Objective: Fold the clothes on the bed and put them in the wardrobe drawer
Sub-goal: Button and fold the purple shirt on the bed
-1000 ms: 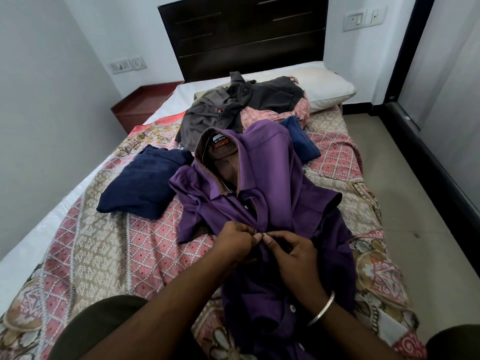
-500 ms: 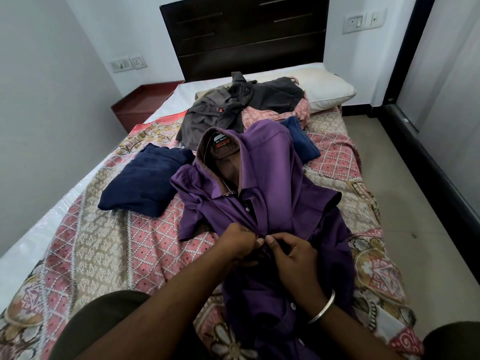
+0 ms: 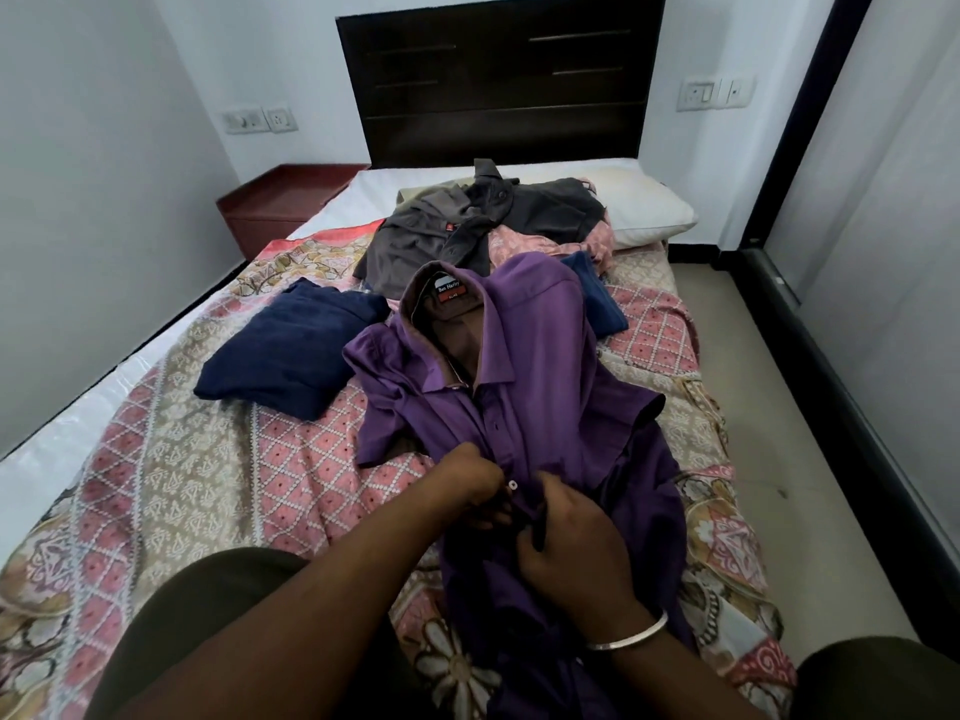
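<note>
A purple collared shirt (image 3: 540, 366) lies face up on the patterned bedspread (image 3: 218, 475), collar away from me. My left hand (image 3: 470, 483) pinches the shirt's placket at a white button. My right hand (image 3: 569, 550), with a silver bangle on the wrist, grips the opposite edge of the placket just beside it. A folded navy garment (image 3: 291, 356) sits to the shirt's left. A blue garment (image 3: 597, 298) peeks out behind the shirt's right shoulder. A grey-brown garment (image 3: 467, 226) lies heaped over pink patterned cloth (image 3: 535, 246) near the pillow.
A white pillow (image 3: 644, 210) rests against the dark headboard (image 3: 498, 75). A red-brown bedside cabinet (image 3: 280, 200) stands at the far left. The tiled floor (image 3: 779, 407) runs along the bed's right side, beside a dark-framed sliding panel (image 3: 883, 200). My knees show at the bottom.
Both hands have shifted slightly down the shirt's front to a lower button. The shirt's placket above them now lies closed. The other clothes have not moved.
</note>
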Action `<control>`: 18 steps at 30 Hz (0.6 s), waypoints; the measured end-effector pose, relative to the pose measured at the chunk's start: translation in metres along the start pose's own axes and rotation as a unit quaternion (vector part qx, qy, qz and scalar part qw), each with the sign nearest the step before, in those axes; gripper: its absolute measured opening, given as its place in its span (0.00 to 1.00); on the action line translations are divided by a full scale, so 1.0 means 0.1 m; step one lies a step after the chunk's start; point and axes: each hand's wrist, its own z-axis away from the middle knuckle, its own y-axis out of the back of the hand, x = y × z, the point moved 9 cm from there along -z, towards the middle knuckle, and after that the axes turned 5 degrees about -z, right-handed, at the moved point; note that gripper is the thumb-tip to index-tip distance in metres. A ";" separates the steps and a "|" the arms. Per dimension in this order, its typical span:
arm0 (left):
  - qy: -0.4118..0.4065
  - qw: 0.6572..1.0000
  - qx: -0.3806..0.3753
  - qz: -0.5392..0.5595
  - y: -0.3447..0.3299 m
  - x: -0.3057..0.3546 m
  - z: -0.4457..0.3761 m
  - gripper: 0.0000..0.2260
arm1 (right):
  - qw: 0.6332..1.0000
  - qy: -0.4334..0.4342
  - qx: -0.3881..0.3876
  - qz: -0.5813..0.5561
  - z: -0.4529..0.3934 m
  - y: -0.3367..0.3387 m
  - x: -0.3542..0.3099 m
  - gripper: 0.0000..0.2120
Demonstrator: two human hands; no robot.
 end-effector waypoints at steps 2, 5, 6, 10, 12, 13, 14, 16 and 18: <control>-0.015 1.000 0.006 -0.023 0.02 0.01 -0.01 0.03 | 0.998 0.002 0.003 0.057 0.01 0.05 -0.05 0.16; -0.034 0.999 0.025 0.010 0.07 0.03 0.02 0.06 | 0.993 0.008 -0.038 0.112 0.05 0.05 -0.12 0.14; -0.038 0.998 0.045 0.029 0.12 0.03 0.01 0.09 | 0.991 -0.003 -0.052 0.120 0.07 0.06 -0.13 0.14; -0.063 0.990 0.120 0.031 0.38 0.04 0.00 0.07 | 0.980 -0.069 -0.157 0.104 0.23 -0.01 -0.16 0.18; -0.041 0.994 0.096 0.016 0.36 -0.02 -0.02 0.05 | 0.975 -0.085 -0.184 0.089 0.32 -0.02 -0.19 0.19; -0.028 0.997 0.076 0.000 0.33 -0.05 0.00 0.06 | 0.973 -0.093 -0.196 0.082 0.37 -0.01 -0.20 0.18; -0.021 0.998 0.057 -0.022 0.30 -0.07 0.01 0.08 | 0.971 -0.100 -0.205 0.076 0.39 -0.02 -0.18 0.18; -0.022 0.996 0.043 -0.071 0.29 -0.07 0.03 0.10 | 0.969 -0.113 -0.213 0.060 0.42 -0.03 -0.14 0.18; -0.042 0.988 0.064 -0.135 0.36 -0.02 0.06 0.09 | 0.974 -0.120 -0.191 0.032 0.36 0.03 -0.11 0.19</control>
